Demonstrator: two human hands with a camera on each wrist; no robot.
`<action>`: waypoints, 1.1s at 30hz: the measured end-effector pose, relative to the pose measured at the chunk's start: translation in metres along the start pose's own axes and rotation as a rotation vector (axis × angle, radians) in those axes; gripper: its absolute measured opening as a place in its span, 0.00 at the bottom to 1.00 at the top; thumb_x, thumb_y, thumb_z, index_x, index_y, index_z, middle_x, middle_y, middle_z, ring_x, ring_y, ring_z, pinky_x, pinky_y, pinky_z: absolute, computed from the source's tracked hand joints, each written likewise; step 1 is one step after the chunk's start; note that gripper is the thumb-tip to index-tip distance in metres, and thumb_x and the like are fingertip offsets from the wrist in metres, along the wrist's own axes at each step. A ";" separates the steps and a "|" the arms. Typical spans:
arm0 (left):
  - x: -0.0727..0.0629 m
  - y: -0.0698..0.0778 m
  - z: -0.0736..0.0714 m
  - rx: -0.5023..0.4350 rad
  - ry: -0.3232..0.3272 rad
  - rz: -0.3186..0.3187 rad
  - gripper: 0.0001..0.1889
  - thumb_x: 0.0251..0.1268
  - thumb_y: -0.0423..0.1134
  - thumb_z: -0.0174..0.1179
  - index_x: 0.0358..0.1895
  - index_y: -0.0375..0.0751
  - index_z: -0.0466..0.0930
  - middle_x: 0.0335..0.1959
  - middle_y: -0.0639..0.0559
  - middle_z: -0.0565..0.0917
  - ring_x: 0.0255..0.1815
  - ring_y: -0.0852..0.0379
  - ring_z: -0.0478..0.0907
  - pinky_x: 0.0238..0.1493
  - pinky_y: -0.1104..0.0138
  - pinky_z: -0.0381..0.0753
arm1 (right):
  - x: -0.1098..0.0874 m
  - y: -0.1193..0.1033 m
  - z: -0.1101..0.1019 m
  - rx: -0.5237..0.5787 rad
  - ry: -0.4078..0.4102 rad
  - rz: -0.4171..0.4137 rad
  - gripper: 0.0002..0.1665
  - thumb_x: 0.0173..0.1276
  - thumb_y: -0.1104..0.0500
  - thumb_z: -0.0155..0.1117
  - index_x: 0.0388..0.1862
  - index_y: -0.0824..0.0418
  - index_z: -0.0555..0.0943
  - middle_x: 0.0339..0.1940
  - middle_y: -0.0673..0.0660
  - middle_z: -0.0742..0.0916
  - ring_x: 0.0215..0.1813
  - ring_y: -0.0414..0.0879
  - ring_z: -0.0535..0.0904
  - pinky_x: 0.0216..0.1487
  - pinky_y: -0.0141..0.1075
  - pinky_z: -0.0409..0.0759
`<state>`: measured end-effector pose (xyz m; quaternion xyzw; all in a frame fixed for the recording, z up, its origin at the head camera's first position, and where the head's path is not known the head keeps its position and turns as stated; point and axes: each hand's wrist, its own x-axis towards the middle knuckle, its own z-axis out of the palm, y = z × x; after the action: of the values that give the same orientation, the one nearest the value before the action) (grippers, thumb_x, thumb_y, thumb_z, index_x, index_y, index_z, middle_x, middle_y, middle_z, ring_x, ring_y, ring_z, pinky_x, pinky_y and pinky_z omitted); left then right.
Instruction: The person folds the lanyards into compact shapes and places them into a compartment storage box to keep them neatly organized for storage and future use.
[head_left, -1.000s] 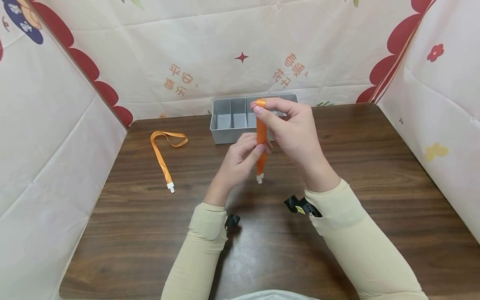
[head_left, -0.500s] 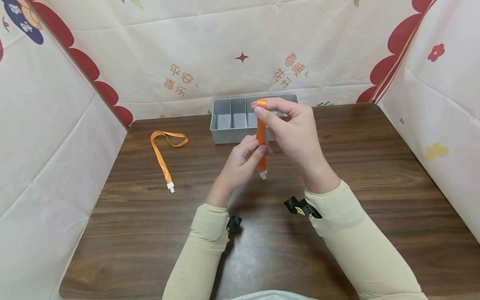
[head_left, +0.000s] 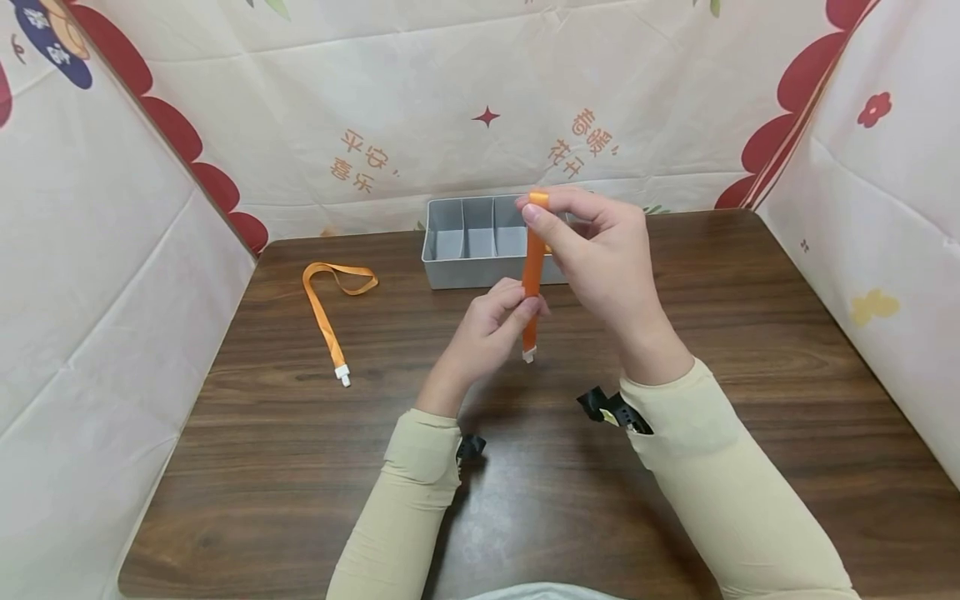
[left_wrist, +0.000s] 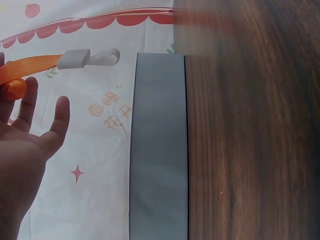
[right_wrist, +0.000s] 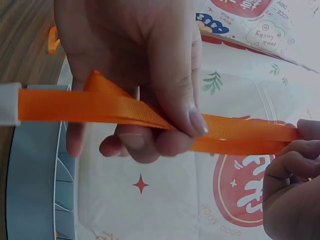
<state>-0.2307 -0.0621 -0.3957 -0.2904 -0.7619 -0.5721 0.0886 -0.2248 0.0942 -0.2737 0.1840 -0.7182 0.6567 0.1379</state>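
An orange lanyard [head_left: 533, 265] is held upright between both hands in front of the grey tray. My right hand [head_left: 611, 254] pinches its folded top between thumb and fingers. Lower down, my left hand [head_left: 486, 332] pinches the strap with thumb and fingers; in the right wrist view the strap folds over beside the left hand [right_wrist: 130, 60]. A white plastic clip [left_wrist: 75, 59] hangs at the strap's lower end, below the left hand. Another orange lanyard [head_left: 321, 319] with a white clip [head_left: 342, 375] lies looped on the table to the left.
The grey compartment tray [head_left: 480, 273] stands at the table's back edge, its right part hidden behind my right hand. Something orange [head_left: 548, 248] shows in a right-hand compartment. Printed cloth walls [head_left: 450, 83] close off the back and sides of the wooden table [head_left: 300, 483].
Both hands have shifted slightly to the right with the lanyard, the left hand also a little lower along it. The strap hangs straighter. The lanyard on the table stays put.
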 end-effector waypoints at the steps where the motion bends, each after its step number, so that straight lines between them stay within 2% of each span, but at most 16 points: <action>1: 0.000 0.000 0.000 0.002 -0.003 0.002 0.11 0.84 0.34 0.54 0.44 0.33 0.86 0.44 0.44 0.84 0.51 0.53 0.78 0.55 0.66 0.80 | -0.001 0.000 0.000 -0.002 -0.002 0.006 0.10 0.73 0.56 0.74 0.46 0.61 0.93 0.44 0.48 0.93 0.19 0.43 0.62 0.22 0.29 0.65; 3: 0.000 -0.001 0.001 0.003 -0.007 0.026 0.11 0.83 0.34 0.55 0.44 0.33 0.86 0.46 0.43 0.85 0.54 0.53 0.78 0.59 0.65 0.79 | -0.001 0.000 0.001 0.016 -0.012 0.015 0.10 0.73 0.56 0.74 0.44 0.61 0.93 0.43 0.49 0.93 0.20 0.43 0.57 0.21 0.31 0.58; 8: 0.002 -0.003 0.001 0.000 -0.009 0.096 0.10 0.82 0.32 0.56 0.43 0.34 0.87 0.55 0.42 0.86 0.65 0.51 0.75 0.69 0.60 0.76 | 0.000 -0.002 0.004 0.038 -0.046 0.089 0.12 0.74 0.55 0.73 0.33 0.60 0.93 0.49 0.51 0.93 0.18 0.42 0.59 0.20 0.32 0.59; 10: 0.003 -0.002 0.001 0.003 -0.013 0.093 0.11 0.82 0.33 0.56 0.44 0.34 0.88 0.57 0.43 0.86 0.66 0.52 0.75 0.70 0.60 0.76 | -0.001 -0.004 0.004 0.032 -0.051 0.136 0.14 0.74 0.53 0.73 0.30 0.60 0.92 0.51 0.52 0.92 0.14 0.43 0.56 0.19 0.33 0.59; 13: 0.003 -0.001 0.000 0.012 -0.015 0.085 0.11 0.82 0.35 0.56 0.45 0.35 0.88 0.55 0.44 0.87 0.67 0.53 0.75 0.70 0.61 0.77 | -0.001 -0.007 0.003 0.050 -0.046 0.201 0.15 0.74 0.53 0.72 0.31 0.61 0.93 0.52 0.53 0.92 0.15 0.44 0.54 0.19 0.34 0.55; 16: 0.004 0.000 0.000 0.023 -0.003 0.100 0.11 0.82 0.34 0.56 0.45 0.34 0.88 0.52 0.45 0.88 0.65 0.53 0.77 0.68 0.61 0.77 | -0.002 -0.008 0.002 0.071 -0.042 0.252 0.14 0.75 0.53 0.71 0.34 0.62 0.94 0.50 0.53 0.93 0.20 0.44 0.60 0.23 0.33 0.58; 19: 0.006 -0.001 0.001 0.035 0.010 0.110 0.11 0.82 0.34 0.57 0.44 0.34 0.88 0.49 0.44 0.87 0.63 0.51 0.77 0.65 0.61 0.78 | -0.002 -0.007 0.002 0.104 -0.047 0.288 0.14 0.76 0.54 0.69 0.41 0.62 0.94 0.48 0.53 0.93 0.35 0.41 0.76 0.35 0.26 0.73; 20: 0.006 0.000 0.001 0.039 0.012 0.108 0.11 0.82 0.34 0.57 0.44 0.34 0.88 0.49 0.44 0.87 0.62 0.51 0.77 0.65 0.61 0.78 | -0.002 -0.006 0.002 0.120 -0.047 0.297 0.13 0.76 0.55 0.69 0.43 0.62 0.94 0.48 0.53 0.93 0.36 0.41 0.77 0.35 0.27 0.75; 23: 0.006 0.000 0.001 0.044 0.013 0.086 0.10 0.82 0.35 0.57 0.44 0.36 0.88 0.49 0.44 0.86 0.60 0.51 0.77 0.62 0.62 0.78 | -0.002 -0.005 0.001 0.153 -0.046 0.299 0.13 0.76 0.55 0.69 0.46 0.63 0.93 0.51 0.54 0.93 0.29 0.40 0.74 0.31 0.27 0.74; 26: 0.004 0.000 0.002 0.048 0.020 0.064 0.10 0.82 0.36 0.56 0.44 0.36 0.87 0.48 0.44 0.86 0.58 0.52 0.76 0.59 0.63 0.78 | -0.003 -0.005 0.000 0.167 -0.041 0.271 0.11 0.74 0.56 0.71 0.42 0.63 0.94 0.56 0.54 0.91 0.18 0.44 0.55 0.21 0.32 0.56; 30: 0.003 -0.001 0.004 0.043 0.034 0.065 0.11 0.83 0.34 0.55 0.43 0.35 0.86 0.44 0.41 0.85 0.54 0.51 0.76 0.56 0.64 0.78 | -0.005 -0.004 -0.001 0.233 -0.036 0.218 0.09 0.71 0.59 0.74 0.38 0.64 0.94 0.59 0.57 0.90 0.17 0.45 0.52 0.22 0.33 0.52; 33: 0.001 -0.002 0.005 0.039 0.043 0.076 0.11 0.83 0.33 0.55 0.42 0.34 0.86 0.42 0.40 0.85 0.51 0.50 0.77 0.53 0.64 0.79 | -0.006 -0.002 -0.002 0.283 -0.029 0.172 0.09 0.72 0.61 0.73 0.38 0.66 0.93 0.58 0.58 0.89 0.18 0.45 0.53 0.23 0.34 0.50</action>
<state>-0.2319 -0.0576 -0.3982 -0.3052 -0.7591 -0.5595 0.1323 -0.2187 0.0962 -0.2741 0.1487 -0.6337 0.7579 0.0434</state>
